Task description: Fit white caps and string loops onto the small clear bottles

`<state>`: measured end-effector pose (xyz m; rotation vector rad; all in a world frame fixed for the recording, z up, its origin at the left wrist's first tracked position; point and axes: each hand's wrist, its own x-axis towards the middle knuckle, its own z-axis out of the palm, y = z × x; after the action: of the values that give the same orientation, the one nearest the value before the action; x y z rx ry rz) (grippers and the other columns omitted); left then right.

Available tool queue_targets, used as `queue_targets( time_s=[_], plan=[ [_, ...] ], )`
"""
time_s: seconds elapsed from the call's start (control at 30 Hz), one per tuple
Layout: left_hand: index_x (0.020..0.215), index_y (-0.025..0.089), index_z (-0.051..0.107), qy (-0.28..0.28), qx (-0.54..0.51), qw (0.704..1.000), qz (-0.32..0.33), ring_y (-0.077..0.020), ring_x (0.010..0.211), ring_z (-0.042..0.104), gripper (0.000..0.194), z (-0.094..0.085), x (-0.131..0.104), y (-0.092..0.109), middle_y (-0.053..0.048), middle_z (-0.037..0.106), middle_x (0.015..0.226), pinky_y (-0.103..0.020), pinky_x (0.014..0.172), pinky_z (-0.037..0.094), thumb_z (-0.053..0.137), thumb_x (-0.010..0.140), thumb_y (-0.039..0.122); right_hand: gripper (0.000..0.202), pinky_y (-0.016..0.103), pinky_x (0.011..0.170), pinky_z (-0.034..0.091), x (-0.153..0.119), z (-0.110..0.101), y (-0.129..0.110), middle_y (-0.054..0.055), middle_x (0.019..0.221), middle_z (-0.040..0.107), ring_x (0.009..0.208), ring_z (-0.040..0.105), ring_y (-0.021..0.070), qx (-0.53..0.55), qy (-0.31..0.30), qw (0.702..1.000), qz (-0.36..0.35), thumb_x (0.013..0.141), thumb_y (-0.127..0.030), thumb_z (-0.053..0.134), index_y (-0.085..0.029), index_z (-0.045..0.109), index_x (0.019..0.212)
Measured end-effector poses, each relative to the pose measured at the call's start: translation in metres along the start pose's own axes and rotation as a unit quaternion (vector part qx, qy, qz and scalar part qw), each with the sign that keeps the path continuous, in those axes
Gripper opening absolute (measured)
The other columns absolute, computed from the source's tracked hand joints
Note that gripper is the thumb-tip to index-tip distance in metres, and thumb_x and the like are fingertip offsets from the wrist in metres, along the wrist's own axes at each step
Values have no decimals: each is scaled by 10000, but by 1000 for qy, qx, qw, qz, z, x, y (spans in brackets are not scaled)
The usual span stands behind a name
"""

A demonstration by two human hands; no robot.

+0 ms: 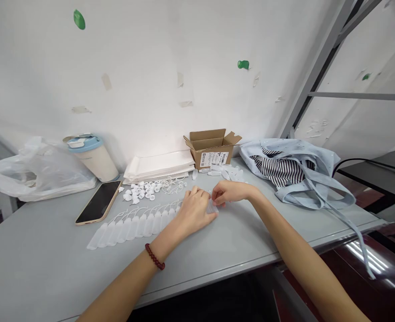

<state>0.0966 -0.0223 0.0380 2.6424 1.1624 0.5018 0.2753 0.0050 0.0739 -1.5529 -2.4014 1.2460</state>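
Note:
A slanting row of small translucent plastic tubes (132, 227) lies side by side on the table, thin white curved tips pointing toward the wall. My left hand (193, 210) rests over the right end of this row, thumb stretched away from the fingers. It hides the tubes beneath it. Just right of it, my right hand (228, 193) has its thumb and forefinger pinched at a clear tube (211, 207), partly covered by both hands. Behind them are a heap of small white caps (142, 192), several thin white tips (173, 184) and loose clear tubes (227, 171).
A phone (98, 203), a blue-lidded cup (95, 156) and a plastic bag (38, 170) stand left. Flat white packets (159, 165) and an open cardboard box (212, 150) sit by the wall. A light blue cloth bag (304, 170) lies right, its strap over the table edge.

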Motion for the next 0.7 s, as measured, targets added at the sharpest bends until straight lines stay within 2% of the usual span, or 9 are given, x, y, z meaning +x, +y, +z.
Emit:
queue_targets(
  time_s=[0.3, 0.7],
  plan=[
    [959, 158, 536, -20, 4, 1000, -2, -290, 1037, 469, 259, -1, -3, 1, -102, 629, 1049, -427, 854, 388, 581, 785, 346, 156, 234, 586, 423, 3, 1, 2, 40, 689, 642, 650, 609, 153, 7, -14, 1000, -9, 711, -296, 576, -141, 594, 714],
    [961, 162, 523, -17, 14, 1000, 9, -282, 1048, 462, 230, 3, -3, -1, -100, 617, 1057, -410, 854, 396, 546, 787, 311, 169, 237, 558, 420, 4, 2, 1, 56, 718, 665, 687, 622, 170, -1, -14, 1000, -3, 718, -311, 559, -145, 595, 710]
  ],
)
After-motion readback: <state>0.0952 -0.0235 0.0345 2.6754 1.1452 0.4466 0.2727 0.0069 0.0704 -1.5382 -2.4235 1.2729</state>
